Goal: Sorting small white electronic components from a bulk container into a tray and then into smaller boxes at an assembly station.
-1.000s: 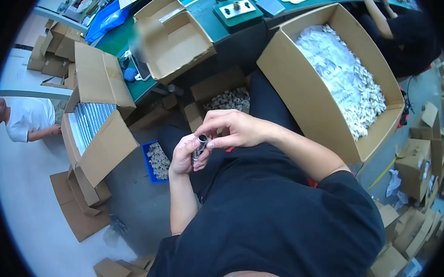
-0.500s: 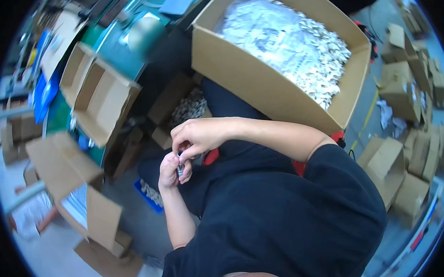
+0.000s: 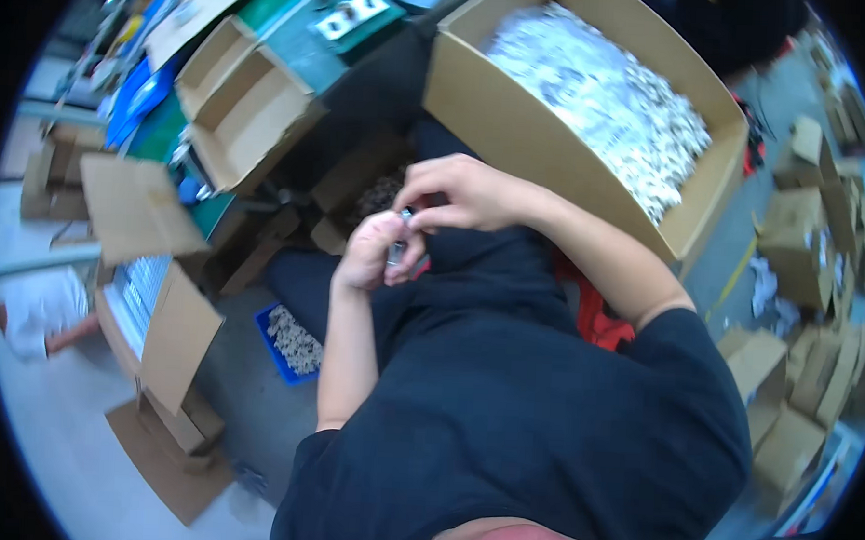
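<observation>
My left hand (image 3: pixel 364 252) is closed around a small shiny metal part (image 3: pixel 396 254), held over my lap. Just above it, my right hand (image 3: pixel 460 192) pinches at the upper end of the same part with thumb and fingers. The two hands touch or nearly touch there. Most of the part is hidden by the fingers, so its exact kind cannot be made out. Below and to the left, a blue tray (image 3: pixel 267 338) on the floor holds many small pale pieces. Beyond my hands, an open carton with small dark pieces (image 3: pixel 382 193) is partly hidden.
A large open cardboard box (image 3: pixel 543 159) ahead right holds many small whitish pieces and a clear plastic bag (image 3: pixel 567 73). A cardboard tray (image 3: pixel 251 117) rests by the green workbench (image 3: pixel 298 32). More cartons (image 3: pixel 796 238) are stacked right. A person in white (image 3: pixel 40 311) is far left.
My view has shifted, so my hands and the boxes appear further right. Both hands keep their hold on the metal part. A white piece with dark holes now shows clearly on the bench.
</observation>
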Demonstrator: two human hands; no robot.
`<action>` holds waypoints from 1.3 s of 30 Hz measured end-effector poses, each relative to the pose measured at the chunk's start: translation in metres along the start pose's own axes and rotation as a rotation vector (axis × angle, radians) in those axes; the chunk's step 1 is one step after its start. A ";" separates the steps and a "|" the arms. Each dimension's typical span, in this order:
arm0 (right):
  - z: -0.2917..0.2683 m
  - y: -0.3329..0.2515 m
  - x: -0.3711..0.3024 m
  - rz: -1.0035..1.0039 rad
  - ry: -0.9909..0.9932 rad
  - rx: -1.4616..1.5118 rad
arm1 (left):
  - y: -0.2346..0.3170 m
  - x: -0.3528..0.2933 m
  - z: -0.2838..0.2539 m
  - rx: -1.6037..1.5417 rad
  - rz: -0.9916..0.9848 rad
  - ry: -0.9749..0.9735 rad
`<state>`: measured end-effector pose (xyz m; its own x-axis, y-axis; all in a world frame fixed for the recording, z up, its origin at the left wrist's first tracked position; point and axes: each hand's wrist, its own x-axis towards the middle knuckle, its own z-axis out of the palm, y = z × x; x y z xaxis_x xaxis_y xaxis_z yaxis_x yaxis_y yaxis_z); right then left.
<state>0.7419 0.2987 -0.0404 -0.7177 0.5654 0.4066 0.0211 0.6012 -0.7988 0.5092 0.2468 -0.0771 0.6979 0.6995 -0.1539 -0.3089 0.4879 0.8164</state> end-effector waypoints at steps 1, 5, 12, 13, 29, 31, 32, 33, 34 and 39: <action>0.004 -0.008 0.002 -0.034 -0.029 0.015 | -0.005 -0.016 0.003 -0.041 -0.001 -0.037; -0.008 -0.005 0.058 0.373 0.384 0.208 | -0.021 -0.059 -0.035 -0.094 0.008 0.087; -0.113 0.142 0.220 0.342 0.571 -0.516 | -0.076 -0.091 -0.111 -0.202 -0.200 0.457; -0.123 0.160 0.229 0.366 0.526 -0.542 | -0.077 -0.088 -0.120 -0.198 -0.216 0.431; -0.182 0.220 0.196 0.363 0.441 -0.726 | -0.094 0.064 -0.219 -0.297 -0.428 0.565; -0.205 0.223 0.149 0.278 0.602 -0.612 | -0.101 0.067 -0.227 -0.286 -0.436 0.598; -0.229 0.229 0.100 0.366 0.720 -0.597 | -0.101 0.069 -0.227 -0.296 -0.427 0.594; -0.249 0.216 0.048 0.319 0.810 -0.617 | -0.097 0.069 -0.227 -0.274 -0.428 0.609; -0.267 0.221 -0.011 0.470 0.888 -0.930 | -0.094 0.067 -0.228 -0.253 -0.427 0.627; -0.273 0.217 -0.262 1.331 0.517 -1.292 | -0.095 0.069 -0.243 -0.109 -0.507 0.597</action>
<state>1.1243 0.4348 -0.1989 0.4328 0.8853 0.1703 0.8979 -0.4401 0.0060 0.4295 0.3754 -0.3007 0.3152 0.5251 -0.7905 -0.1294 0.8490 0.5124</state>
